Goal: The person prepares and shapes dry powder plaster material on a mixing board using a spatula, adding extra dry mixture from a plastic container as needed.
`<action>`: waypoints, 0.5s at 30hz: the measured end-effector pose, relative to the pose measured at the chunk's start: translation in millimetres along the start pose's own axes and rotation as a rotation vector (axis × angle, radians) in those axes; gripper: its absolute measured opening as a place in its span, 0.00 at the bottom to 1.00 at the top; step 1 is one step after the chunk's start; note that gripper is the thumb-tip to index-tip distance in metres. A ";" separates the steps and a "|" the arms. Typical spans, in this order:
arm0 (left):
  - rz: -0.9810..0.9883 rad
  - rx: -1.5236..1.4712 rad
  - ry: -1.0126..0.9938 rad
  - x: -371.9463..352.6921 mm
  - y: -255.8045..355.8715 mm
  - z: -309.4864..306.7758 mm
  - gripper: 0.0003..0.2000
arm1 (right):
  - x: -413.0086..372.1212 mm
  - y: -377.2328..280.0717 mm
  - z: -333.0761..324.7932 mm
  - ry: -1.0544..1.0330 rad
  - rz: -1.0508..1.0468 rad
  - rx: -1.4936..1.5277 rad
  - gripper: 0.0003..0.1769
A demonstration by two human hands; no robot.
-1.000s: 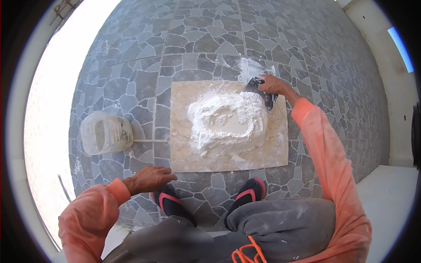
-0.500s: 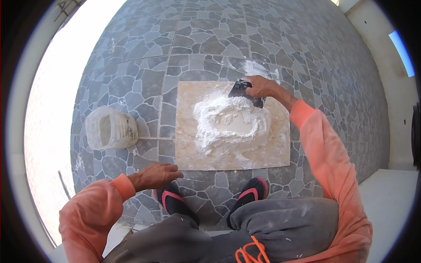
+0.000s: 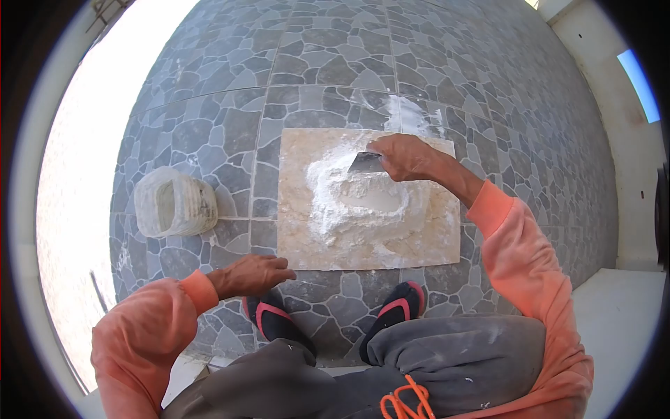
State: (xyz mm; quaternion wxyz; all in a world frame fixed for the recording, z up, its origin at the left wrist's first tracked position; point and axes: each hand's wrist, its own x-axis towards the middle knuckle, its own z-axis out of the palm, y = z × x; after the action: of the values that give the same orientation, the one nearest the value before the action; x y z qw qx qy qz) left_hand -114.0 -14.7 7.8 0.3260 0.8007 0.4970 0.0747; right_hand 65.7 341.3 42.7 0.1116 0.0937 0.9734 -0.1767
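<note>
The right hand [image 3: 403, 157] has its fingers curled around the top of the flat scraper [image 3: 364, 164], which is at the far side of the white powder [image 3: 326, 225] and looks light and stiff, best held by that top part. The left hand [image 3: 252, 274] holds nothing I can see, its fingers loosely bent near the board [image 3: 441, 241]. The powder looks soft and loose, with bare board left and right before the edges, and the tub [image 3: 202, 207] sits well apart.

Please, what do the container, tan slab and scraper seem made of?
Container: probably plastic, matte, by its cloudy, translucent walls. Tan slab: perhaps tile, dull with powder, by its mottled pattern. Scraper: smooth, dark blade, metal or plastic; I cannot tell.
</note>
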 end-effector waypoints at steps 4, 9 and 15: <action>0.022 -0.004 0.013 8.8 0.0 -2.0 0.13 | -23.5 10.2 -25.6 0.065 0.254 0.045 0.25; 0.024 -0.001 0.010 12.0 1.6 -4.7 0.13 | -80.9 124.6 2.3 0.265 0.524 0.328 0.24; -0.021 0.004 -0.047 -1.0 4.5 -1.4 0.14 | -179.0 206.9 95.1 0.272 0.962 0.960 0.14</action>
State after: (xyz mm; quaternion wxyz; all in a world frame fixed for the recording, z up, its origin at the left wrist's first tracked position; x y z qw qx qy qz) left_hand -111.7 -16.2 11.8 0.3369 0.7977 0.4976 0.0514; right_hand 300.5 471.3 -66.2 0.0009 0.5750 0.6433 -0.5055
